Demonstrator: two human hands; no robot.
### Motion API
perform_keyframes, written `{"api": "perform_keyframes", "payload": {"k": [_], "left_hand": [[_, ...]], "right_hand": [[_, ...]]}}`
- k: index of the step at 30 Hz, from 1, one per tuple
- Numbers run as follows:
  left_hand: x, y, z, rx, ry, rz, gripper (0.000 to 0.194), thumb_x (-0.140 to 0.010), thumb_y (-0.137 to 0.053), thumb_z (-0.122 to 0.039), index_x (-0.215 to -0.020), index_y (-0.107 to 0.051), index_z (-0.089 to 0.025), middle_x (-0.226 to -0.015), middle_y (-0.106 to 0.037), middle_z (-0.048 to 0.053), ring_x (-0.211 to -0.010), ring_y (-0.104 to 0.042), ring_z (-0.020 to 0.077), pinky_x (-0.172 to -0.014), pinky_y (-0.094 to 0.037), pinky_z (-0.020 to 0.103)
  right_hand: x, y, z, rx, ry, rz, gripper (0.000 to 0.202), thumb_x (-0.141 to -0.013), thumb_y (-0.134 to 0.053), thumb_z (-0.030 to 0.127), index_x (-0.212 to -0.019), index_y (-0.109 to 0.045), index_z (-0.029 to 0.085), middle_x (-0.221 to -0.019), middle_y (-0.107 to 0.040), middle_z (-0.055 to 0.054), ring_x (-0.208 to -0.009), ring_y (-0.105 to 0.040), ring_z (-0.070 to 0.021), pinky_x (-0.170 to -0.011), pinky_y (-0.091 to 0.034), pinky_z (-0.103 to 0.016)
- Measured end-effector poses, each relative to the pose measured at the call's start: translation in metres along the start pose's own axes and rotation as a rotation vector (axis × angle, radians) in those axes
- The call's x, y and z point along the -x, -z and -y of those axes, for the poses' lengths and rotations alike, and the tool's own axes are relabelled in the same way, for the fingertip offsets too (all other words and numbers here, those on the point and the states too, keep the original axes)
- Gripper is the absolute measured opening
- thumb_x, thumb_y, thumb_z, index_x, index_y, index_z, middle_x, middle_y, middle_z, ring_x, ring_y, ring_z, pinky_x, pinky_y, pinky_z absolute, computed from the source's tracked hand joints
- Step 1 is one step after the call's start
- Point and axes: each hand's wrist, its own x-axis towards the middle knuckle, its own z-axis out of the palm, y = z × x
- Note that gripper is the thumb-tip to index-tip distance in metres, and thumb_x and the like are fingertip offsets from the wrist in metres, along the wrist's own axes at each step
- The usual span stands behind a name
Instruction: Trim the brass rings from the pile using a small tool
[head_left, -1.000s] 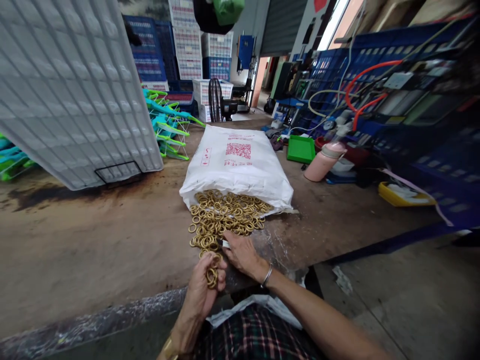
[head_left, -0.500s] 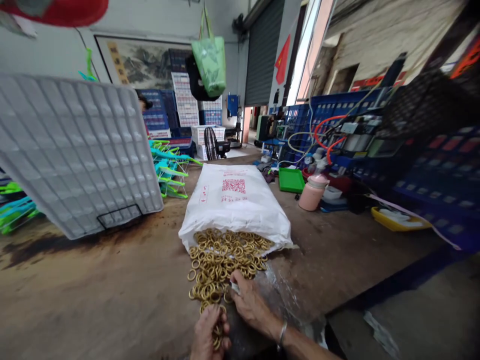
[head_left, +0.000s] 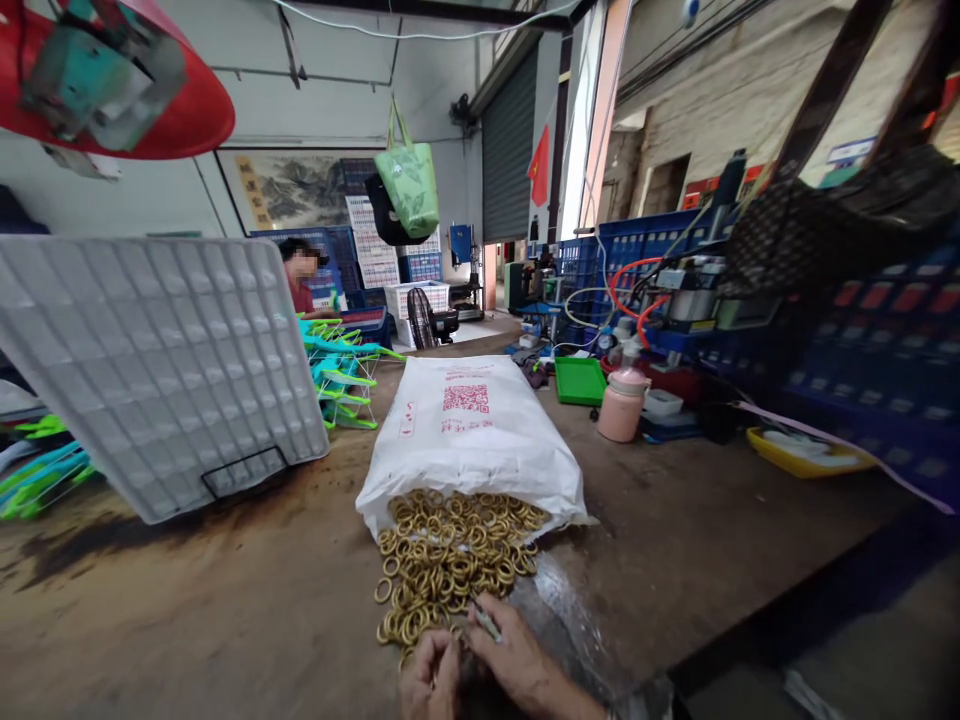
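We clamp a slim pale object (head_left: 487,622) in our right hand (head_left: 519,660); our left hand (head_left: 429,680) curls alongside, on what we cannot tell. Brass rings (head_left: 442,575) lie just beyond our fingertips, in and before a white sack (head_left: 480,458).

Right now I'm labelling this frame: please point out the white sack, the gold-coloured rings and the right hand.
White sack (head_left: 474,442): head view, top face below the printing.
Gold-coloured rings (head_left: 448,563): head view, middle of the spilled pile.
Right hand (head_left: 519,660): head view, back of the hand.
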Motion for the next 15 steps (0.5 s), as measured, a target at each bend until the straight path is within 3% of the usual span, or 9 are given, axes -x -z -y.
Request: {"api": "perform_keyframes", "payload": {"k": [3, 5, 11, 15], "left_hand": [[0.006, 0.000, -0.005, -0.158, -0.230, -0.011, 0.042, -0.068, -0.058, -0.061, -0.058, -0.060, -0.020, -0.053, -0.057, 0.000, -0.054, -0.050, 0.0157, -0.057, -0.042, 0.026], [0.010, -0.001, -0.009, -0.191, -0.253, 0.016, 0.040, -0.072, -0.056, -0.057, -0.057, -0.058, -0.020, -0.054, -0.057, 0.001, -0.056, -0.051, 0.0163, -0.059, -0.042, 0.027], [0.017, -0.003, -0.018, -0.146, -0.174, 0.127, 0.040, -0.072, -0.058, -0.055, -0.057, -0.055, -0.018, -0.054, -0.053, 0.000, -0.055, -0.047, 0.0137, -0.056, -0.038, 0.025], [0.018, -0.004, -0.020, -0.038, 0.026, 0.255, 0.046, -0.070, -0.055, -0.063, -0.066, -0.054, -0.018, -0.047, -0.044, -0.006, -0.040, -0.035, 0.0080, -0.041, -0.027, 0.021]], "right_hand": [[0.004, 0.004, 0.000, 0.060, 0.028, -0.013, 0.014, -0.077, -0.046, 0.029, -0.066, -0.045, 0.020, -0.065, -0.047, 0.003, -0.066, -0.044, -0.0128, -0.060, -0.034, -0.023], [0.006, 0.004, 0.000, 0.072, 0.017, -0.004, 0.017, -0.076, -0.045, 0.030, -0.063, -0.044, 0.020, -0.064, -0.046, 0.003, -0.064, -0.042, -0.0126, -0.059, -0.033, -0.023], [0.011, 0.008, -0.003, -0.013, 0.006, 0.016, 0.014, -0.072, -0.046, 0.029, -0.062, -0.043, 0.019, -0.061, -0.042, 0.004, -0.061, -0.039, -0.0114, -0.056, -0.032, -0.022], [0.011, 0.009, -0.006, -0.096, -0.026, 0.005, 0.014, -0.071, -0.047, 0.030, -0.062, -0.043, 0.020, -0.059, -0.041, 0.005, -0.059, -0.040, -0.0109, -0.054, -0.032, -0.022]]}}
